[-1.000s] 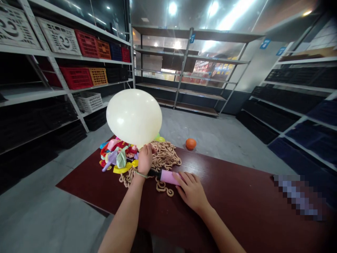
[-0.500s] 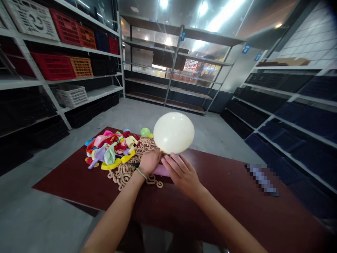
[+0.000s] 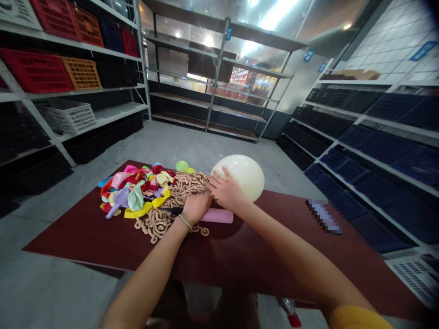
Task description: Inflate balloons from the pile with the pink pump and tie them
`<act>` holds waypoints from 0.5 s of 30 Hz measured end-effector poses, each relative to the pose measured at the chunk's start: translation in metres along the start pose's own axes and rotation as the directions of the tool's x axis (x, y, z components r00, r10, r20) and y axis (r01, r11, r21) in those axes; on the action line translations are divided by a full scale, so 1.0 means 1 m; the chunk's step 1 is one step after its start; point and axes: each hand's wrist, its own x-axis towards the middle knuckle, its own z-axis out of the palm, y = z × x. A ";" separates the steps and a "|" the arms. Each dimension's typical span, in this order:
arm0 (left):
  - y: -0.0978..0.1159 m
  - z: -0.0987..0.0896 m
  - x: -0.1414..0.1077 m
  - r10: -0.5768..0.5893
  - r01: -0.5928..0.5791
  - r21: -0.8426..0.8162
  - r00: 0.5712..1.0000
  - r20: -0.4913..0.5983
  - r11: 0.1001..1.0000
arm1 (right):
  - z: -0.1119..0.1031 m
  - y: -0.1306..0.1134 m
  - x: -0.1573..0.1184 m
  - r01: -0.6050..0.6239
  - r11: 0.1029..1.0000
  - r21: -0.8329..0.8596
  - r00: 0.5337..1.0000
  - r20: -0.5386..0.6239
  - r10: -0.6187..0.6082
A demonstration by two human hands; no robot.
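A round, inflated white balloon [image 3: 249,176] is over the dark red table, its neck end toward my hands. My left hand [image 3: 196,209] is closed at the neck, which the fingers mostly hide. Pressed against the balloon's near left side, my right hand [image 3: 226,191] has its fingers bent around the neck area. Just below them lies a pink cylinder [image 3: 219,216], with a black tapered piece [image 3: 175,211] on its left, partly behind my left hand. Brown curly cords [image 3: 161,224] are heaped beside my left hand.
Limp balloons in many colours [image 3: 137,192] are piled on the table's [image 3: 85,228] left. A small green balloon [image 3: 181,165] sits behind the cords. A blurred purple item [image 3: 325,216] lies at the right. Shelves with crates [image 3: 37,71] stand around; a bottle [image 3: 290,310] is below the table.
My right hand has moved up and left onto the balloon's side, and the balloon has tipped to the right. More of the pink cylinder shows. The head view has shifted slightly.
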 end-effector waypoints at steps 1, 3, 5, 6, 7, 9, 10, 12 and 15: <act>0.000 0.000 0.000 -0.003 0.003 -0.003 1.000 -0.008 1.000 | 0.001 0.002 0.000 -0.008 1.000 -0.004 1.000 -0.003 0.008; 0.000 0.001 0.001 -0.006 0.005 -0.018 1.000 -0.015 1.000 | 0.003 0.007 -0.001 -0.021 1.000 -0.016 1.000 -0.013 0.020; 0.000 0.003 0.001 -0.005 0.004 -0.044 1.000 -0.010 0.999 | 0.005 0.012 -0.004 -0.020 1.000 -0.016 0.999 -0.031 0.019; 0.000 0.004 0.001 -0.002 0.002 -0.062 1.000 -0.004 0.998 | 0.006 0.014 -0.006 -0.011 1.000 -0.011 0.999 -0.038 0.011; 0.001 0.005 0.001 0.001 0.000 -0.078 1.000 0.003 0.997 | 0.007 0.015 -0.008 0.000 1.000 -0.005 0.999 -0.045 0.000; 0.001 0.007 0.001 0.007 -0.005 -0.104 1.000 0.020 0.995 | 0.008 0.016 -0.011 0.025 1.000 0.004 0.998 -0.059 -0.024; 0.001 0.007 0.000 0.006 -0.003 -0.113 1.000 0.027 0.994 | 0.009 0.015 -0.012 0.036 0.999 0.003 0.997 -0.068 -0.035; 0.001 0.008 0.000 -0.005 0.010 -0.136 0.999 0.035 0.991 | 0.011 0.015 -0.013 0.049 0.999 -0.011 0.995 -0.088 -0.049; 0.000 0.005 -0.001 -0.041 0.047 -0.234 0.999 0.031 0.971 | 0.014 0.017 -0.016 0.043 0.998 -0.048 0.992 -0.114 -0.048</act>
